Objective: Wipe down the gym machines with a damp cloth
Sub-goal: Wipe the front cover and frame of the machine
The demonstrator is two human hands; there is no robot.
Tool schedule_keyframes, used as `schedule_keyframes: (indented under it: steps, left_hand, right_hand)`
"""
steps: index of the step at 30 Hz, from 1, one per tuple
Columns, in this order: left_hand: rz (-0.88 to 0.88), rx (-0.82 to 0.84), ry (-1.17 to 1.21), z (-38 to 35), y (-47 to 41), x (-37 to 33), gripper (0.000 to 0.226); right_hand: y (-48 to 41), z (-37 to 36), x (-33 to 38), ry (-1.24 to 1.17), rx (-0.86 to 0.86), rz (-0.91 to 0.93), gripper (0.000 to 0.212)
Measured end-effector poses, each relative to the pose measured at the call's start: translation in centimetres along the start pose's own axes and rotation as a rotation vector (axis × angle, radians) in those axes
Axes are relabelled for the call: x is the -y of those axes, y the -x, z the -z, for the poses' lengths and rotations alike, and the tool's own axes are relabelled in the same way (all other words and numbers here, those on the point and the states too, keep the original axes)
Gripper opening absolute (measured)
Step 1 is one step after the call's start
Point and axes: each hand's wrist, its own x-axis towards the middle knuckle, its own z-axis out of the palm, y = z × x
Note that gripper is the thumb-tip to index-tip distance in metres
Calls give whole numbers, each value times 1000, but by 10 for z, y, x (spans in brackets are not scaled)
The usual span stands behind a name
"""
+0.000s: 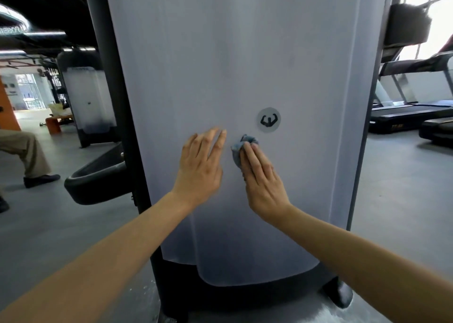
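Pressing a crumpled blue-grey cloth [239, 151] against the tall frosted white machine panel [245, 65], the right hand [263, 183] keeps its fingers straight. Just beside it, the left hand [201, 168] lies flat, fingers extended, below a round grey logo sticker [269, 119].

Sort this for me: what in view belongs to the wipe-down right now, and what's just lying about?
In the job: blue cloth; right hand pressing it with straight fingers; left hand open beside it; grey machine panel.

Just around for now: treadmills; second machine behind; orange bench; a person's leg.
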Motion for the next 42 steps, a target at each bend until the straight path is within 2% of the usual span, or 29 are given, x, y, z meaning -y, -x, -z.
schedule_keyframes:
  steps: [4, 8, 13, 16, 23, 27, 33, 38, 42]
  left_hand:
    - [5, 18, 24, 4, -7, 4, 78]
    - [35, 69, 50, 9, -20, 2, 91]
    - [90, 28, 34, 18, -42, 3, 86]
    - [106, 1, 17, 18, -49, 5, 84]
    - [116, 98, 9, 38, -66, 9, 106]
    - [113, 131, -11, 45, -75, 11, 104]
    - [111, 133, -29, 61, -105, 21, 99]
    - [116, 90, -15, 77, -142, 37, 102]
    - [70, 49, -53, 87, -172, 54, 92]
  right_hand:
    - [32, -3, 2, 51, 90, 61, 79]
    - [6, 3, -6, 81, 95, 80, 78]
    - [-74, 25, -3, 3, 6, -92, 75]
    - [-92, 29, -4, -19, -41, -118, 70]
    - [-42, 21, -11, 50, -35, 14, 74]
    - [-62, 25, -14, 104, -37, 44, 78]
    - [-140, 57, -35, 190, -37, 110, 64]
    - [-223, 86, -56, 312, -59, 160, 70]
    - [-295, 115, -70, 375, -91, 179, 72]
